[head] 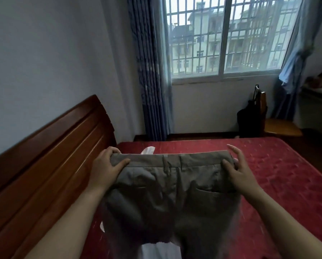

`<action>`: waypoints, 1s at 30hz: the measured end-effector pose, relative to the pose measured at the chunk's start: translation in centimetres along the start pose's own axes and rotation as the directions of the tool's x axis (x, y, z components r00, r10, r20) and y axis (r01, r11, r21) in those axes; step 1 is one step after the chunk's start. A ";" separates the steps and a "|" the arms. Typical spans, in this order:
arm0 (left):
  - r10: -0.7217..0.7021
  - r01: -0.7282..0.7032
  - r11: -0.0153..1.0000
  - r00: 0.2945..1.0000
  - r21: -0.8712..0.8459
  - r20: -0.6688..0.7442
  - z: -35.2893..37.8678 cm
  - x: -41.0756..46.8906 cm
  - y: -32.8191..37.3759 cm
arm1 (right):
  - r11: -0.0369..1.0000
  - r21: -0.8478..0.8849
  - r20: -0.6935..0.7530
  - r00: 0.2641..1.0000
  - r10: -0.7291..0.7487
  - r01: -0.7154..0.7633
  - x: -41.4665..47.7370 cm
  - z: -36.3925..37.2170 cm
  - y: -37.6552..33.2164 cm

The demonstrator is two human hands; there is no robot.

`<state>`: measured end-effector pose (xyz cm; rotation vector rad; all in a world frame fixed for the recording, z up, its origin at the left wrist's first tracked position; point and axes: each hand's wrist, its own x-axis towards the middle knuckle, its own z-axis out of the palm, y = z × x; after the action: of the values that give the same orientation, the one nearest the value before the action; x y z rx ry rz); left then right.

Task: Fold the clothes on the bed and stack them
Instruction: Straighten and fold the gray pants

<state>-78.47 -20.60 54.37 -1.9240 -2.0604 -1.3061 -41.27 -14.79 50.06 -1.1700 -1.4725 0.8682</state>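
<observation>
A pair of grey-brown trousers (171,193) hangs spread out in front of me above the red bed (268,174), back pockets facing me. My left hand (108,165) grips the left end of the waistband, thumb on the near side and fingers behind. My right hand (238,169) pinches the right end with its thumb, the other fingers raised and straight. A white garment (148,150) lies on the bed behind the trousers, and more white cloth (156,251) shows below them.
A dark wooden headboard (50,156) runs along the left side of the bed. Beyond the bed stand a wooden chair (279,128) with a black bag (249,120), blue curtains and a barred window.
</observation>
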 end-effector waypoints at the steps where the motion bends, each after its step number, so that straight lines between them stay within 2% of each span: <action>1: -0.028 0.027 1.000 0.997 0.014 0.074 1.1 -0.7 -0.9 | 0.998 -0.040 -0.027 0.998 0.050 -0.051 -0.4 0.4 0.7; 3: -0.044 0.038 0.999 0.976 0.033 0.212 3.1 -1.9 -2.1 | 0.981 -0.163 -0.076 0.992 0.096 -0.107 -0.8 1.0 2.0; 4: -0.026 0.022 1.000 0.971 0.021 0.237 3.7 -2.0 -2.3 | 0.976 -0.196 -0.115 0.991 0.073 -0.094 -0.8 0.9 2.3; 6: -0.012 0.019 0.999 0.984 -0.041 0.176 4.0 -1.1 -2.0 | 0.967 -0.254 -0.245 0.968 -0.064 0.000 -0.1 0.1 1.7; 8: -0.054 0.066 0.992 0.993 -0.110 0.109 4.0 0.0 -1.4 | 0.919 -0.386 -0.318 0.923 -0.216 0.082 0.7 -1.0 1.4; 11: -0.159 0.169 0.985 0.964 -0.028 0.215 5.4 -0.5 -1.2 | 0.821 -0.568 -0.244 0.945 -0.220 0.045 0.5 -1.1 2.4; 13: -0.204 0.213 0.977 0.960 -0.024 0.194 6.6 -1.3 -1.1 | 0.803 -0.595 -0.230 0.950 -0.212 0.036 0.5 -0.7 3.0; 17: -0.217 0.211 0.974 0.973 -0.082 -0.080 7.0 -1.6 0.3 | 0.750 -0.661 -0.301 0.908 -0.292 0.022 1.8 -0.6 2.3; 20: -0.233 0.223 0.971 0.961 -0.083 -0.146 7.4 -1.3 1.0 | 0.747 -0.664 -0.306 0.917 -0.256 -0.013 1.9 -0.7 2.5; 23: -0.187 0.172 0.982 0.953 -0.082 -0.238 7.5 -0.5 1.7 | 0.765 -0.644 -0.369 0.877 -0.306 -0.003 2.4 -1.2 2.0; 25: -0.191 0.182 0.981 0.949 -0.060 -0.249 8.0 -0.2 1.9 | 0.760 -0.648 -0.376 0.887 -0.267 -0.046 2.6 -1.4 2.0; 28: -0.244 0.240 0.970 0.947 -0.043 -0.211 9.2 -0.5 1.9 | 0.787 -0.594 -0.404 0.908 -0.109 -0.169 2.2 -1.5 3.1; 30: -0.206 0.206 0.978 0.953 -0.025 -0.222 9.5 -0.3 1.9 | 0.803 -0.573 -0.431 0.894 -0.124 -0.165 2.3 -1.9 3.5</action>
<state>-72.12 -15.56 49.13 -1.5113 -2.1883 -1.4863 -38.67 -11.73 47.80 -1.7207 -1.3662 0.0838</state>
